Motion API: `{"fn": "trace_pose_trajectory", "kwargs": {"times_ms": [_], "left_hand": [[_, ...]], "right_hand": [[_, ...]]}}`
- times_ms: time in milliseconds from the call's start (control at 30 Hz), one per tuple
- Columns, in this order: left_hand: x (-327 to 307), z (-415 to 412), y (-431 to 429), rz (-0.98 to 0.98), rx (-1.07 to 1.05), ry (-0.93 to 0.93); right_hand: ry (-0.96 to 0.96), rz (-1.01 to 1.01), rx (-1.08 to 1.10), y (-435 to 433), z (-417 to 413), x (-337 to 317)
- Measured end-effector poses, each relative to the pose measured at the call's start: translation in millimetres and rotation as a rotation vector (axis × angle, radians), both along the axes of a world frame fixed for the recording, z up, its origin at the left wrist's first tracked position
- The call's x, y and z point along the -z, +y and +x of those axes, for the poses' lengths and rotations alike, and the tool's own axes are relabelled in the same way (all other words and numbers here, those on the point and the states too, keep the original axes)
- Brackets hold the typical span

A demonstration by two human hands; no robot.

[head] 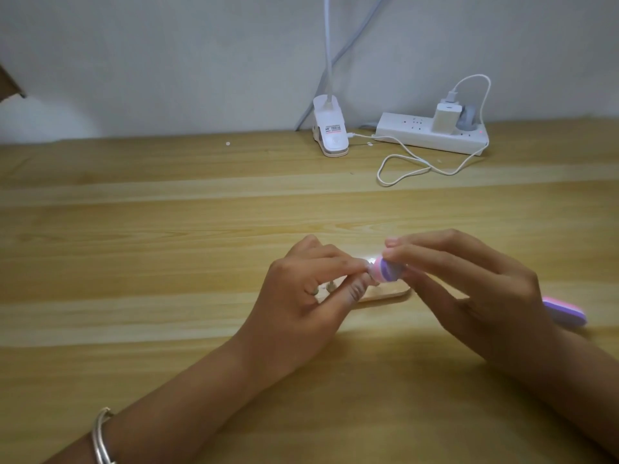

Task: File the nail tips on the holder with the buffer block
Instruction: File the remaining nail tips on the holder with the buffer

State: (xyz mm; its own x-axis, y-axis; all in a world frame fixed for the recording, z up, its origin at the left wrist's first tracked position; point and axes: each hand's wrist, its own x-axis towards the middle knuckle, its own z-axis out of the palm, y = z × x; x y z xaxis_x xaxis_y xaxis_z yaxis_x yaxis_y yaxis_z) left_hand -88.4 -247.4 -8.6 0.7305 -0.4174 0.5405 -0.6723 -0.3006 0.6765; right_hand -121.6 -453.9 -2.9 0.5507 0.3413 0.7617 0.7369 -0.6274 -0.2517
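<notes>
A pink and purple buffer block (pixel 487 271) runs from its front end at the table's middle, under my right hand (pixel 475 283), to its back end near the right wrist. My right hand grips it with curled fingers. The block's front end touches a small nail tip (pixel 369 261) that my left hand (pixel 308 289) pinches between thumb and forefinger. Under both hands lies a pale wooden holder (pixel 388 293) with small metal pegs; most of it is hidden by the fingers.
On the wooden table (pixel 167 229) at the back stand a white clip lamp base (pixel 330 130) and a white power strip (pixel 432 132) with a charger and a looping white cable (pixel 402 162). A silver bangle (pixel 102 437) is on my left wrist.
</notes>
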Motion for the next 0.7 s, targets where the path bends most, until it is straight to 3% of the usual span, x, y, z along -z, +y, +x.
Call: {"fn": "trace_pose_trajectory", "kwargs": {"times_ms": [167, 300, 700], "left_hand": [[0, 1, 2, -0.070, 0.037, -0.010], [-2, -1, 1, -0.070, 0.030, 0.026], [-2, 0, 2, -0.116, 0.037, 0.092]], "right_hand": [[-0.047, -0.091, -0.065, 11, -8, 3], [-0.040, -0.007, 0.042, 2, -2, -1], [-0.088, -0.028, -0.010, 15, -10, 7]]}}
